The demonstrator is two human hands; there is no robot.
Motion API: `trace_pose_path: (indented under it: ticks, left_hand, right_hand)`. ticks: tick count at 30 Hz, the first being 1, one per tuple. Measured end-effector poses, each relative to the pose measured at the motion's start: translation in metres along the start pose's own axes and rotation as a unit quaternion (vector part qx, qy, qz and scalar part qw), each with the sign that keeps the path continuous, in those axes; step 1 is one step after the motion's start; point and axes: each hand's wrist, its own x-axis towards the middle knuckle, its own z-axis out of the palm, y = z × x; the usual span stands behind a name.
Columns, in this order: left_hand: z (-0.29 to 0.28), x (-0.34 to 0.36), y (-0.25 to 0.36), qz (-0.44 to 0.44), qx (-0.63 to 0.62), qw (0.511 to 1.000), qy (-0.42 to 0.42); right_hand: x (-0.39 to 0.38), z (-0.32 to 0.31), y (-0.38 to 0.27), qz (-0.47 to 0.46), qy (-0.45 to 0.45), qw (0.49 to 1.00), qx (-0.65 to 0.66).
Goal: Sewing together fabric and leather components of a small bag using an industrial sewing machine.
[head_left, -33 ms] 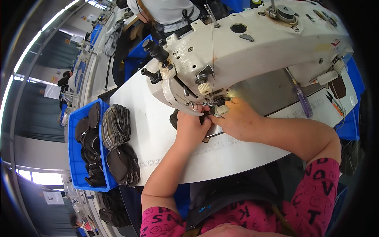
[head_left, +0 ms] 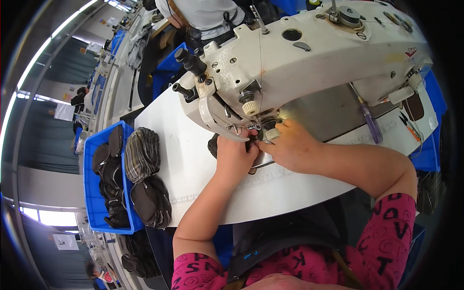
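A white industrial sewing machine stands on a white worktop. Under its needle and presser foot lies a small dark fabric piece, partly hidden by fingers and machine parts. My left hand grips that piece from the left, its fingertips beneath the needle area. My right hand is just right of the needle, fingers curled and pressed at the piece beside the presser foot's housing.
A blue bin of dark pieces, a stack of striped pieces and dark pouches sit left. A purple-handled screwdriver and orange-handled snips lie right. A person in white is beyond the machine.
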Motion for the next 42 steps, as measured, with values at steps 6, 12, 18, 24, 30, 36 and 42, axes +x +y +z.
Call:
trace_pose_path:
  ticks: [6,12,18,24,30,36,42]
  left_hand:
    - [0.001,-0.002,0.005,0.089,0.122,0.981,0.125]
    - [0.001,-0.005,-0.002,0.077,0.14,0.98,0.12]
    - [-0.01,0.006,-0.009,0.168,-0.018,0.984,0.05]
    - [-0.01,0.009,-0.014,0.131,-0.096,0.987,0.008]
    - [-0.011,0.01,-0.016,0.099,-0.135,0.986,-0.014]
    - [-0.013,0.005,-0.013,0.067,-0.132,0.988,-0.041]
    - [-0.01,0.003,-0.012,0.047,-0.135,0.989,-0.04]
  right_hand:
    - [0.0,0.0,-0.001,0.001,0.013,1.0,0.001]
    - [0.001,-0.002,-0.004,0.013,-0.007,1.0,-0.002]
    - [0.002,-0.002,-0.005,0.004,-0.061,0.998,0.025]
    - [0.005,-0.01,-0.007,0.0,-0.088,0.996,0.033]
    - [0.01,-0.019,-0.009,0.01,-0.06,0.997,0.049]
    - [0.011,-0.021,-0.011,0.011,-0.054,0.997,0.06]
    - [0.009,-0.018,-0.009,0.002,-0.036,0.998,0.047]
